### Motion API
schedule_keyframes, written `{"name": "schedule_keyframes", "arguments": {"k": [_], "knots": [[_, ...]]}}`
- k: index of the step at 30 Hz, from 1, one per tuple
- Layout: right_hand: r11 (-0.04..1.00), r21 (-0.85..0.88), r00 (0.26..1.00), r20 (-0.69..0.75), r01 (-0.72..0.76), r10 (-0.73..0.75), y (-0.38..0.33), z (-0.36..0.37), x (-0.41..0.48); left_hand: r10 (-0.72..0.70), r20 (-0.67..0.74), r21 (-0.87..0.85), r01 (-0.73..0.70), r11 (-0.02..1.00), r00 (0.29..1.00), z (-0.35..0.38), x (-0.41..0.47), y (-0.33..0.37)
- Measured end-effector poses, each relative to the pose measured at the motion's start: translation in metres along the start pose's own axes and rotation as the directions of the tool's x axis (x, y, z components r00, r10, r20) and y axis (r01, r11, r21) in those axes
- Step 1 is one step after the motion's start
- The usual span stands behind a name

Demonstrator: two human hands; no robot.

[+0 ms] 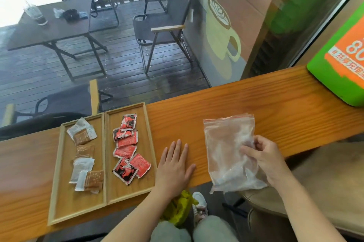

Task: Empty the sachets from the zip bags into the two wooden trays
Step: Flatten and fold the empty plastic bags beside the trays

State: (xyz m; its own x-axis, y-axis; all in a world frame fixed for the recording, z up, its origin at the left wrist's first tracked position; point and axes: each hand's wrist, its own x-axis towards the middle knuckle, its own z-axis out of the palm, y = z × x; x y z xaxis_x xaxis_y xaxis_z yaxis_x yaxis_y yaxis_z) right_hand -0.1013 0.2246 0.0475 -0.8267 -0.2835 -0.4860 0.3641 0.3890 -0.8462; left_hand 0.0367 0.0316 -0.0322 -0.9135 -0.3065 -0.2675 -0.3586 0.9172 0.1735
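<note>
Two wooden trays lie side by side on the counter. The left tray (59, 163) holds several white and brown sachets (86, 165). The right tray (146, 139) holds several red and black sachets (128, 147). Clear zip bags (226, 147) with a red seal strip lie stacked to the right, partly over the counter's near edge, and look empty. My right hand (264, 157) pinches the bags' right side. My left hand (175, 165) rests flat on the counter between the right tray and the bags, fingers spread, holding nothing.
The wooden counter (256, 100) runs along a window. A green and orange box (342, 58) stands at its far right end. A round stool (275, 204) is below the counter on the right. Outside are a dark table and chairs.
</note>
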Motion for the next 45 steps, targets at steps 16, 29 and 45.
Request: {"name": "schedule_keyframes", "arguments": {"k": [16, 29, 45], "knots": [[0.966, 0.112, 0.967, -0.080, -0.232, 0.242, 0.169, 0.083, -0.120, 0.117, -0.044, 0.020, -0.116, 0.993, 0.992, 0.015, -0.001, -0.015], [0.906, 0.094, 0.905, -0.075, -0.412, 0.419, 0.297, 0.192, -0.025, 0.135, -0.097, 0.008, -0.135, 0.991, 0.986, 0.016, 0.004, -0.016], [0.892, -0.142, 0.894, 0.073, -0.430, 0.442, 0.447, 0.304, 0.081, 0.284, -0.506, 0.364, -0.097, 0.926, 0.814, 0.050, -0.022, -0.014]]}}
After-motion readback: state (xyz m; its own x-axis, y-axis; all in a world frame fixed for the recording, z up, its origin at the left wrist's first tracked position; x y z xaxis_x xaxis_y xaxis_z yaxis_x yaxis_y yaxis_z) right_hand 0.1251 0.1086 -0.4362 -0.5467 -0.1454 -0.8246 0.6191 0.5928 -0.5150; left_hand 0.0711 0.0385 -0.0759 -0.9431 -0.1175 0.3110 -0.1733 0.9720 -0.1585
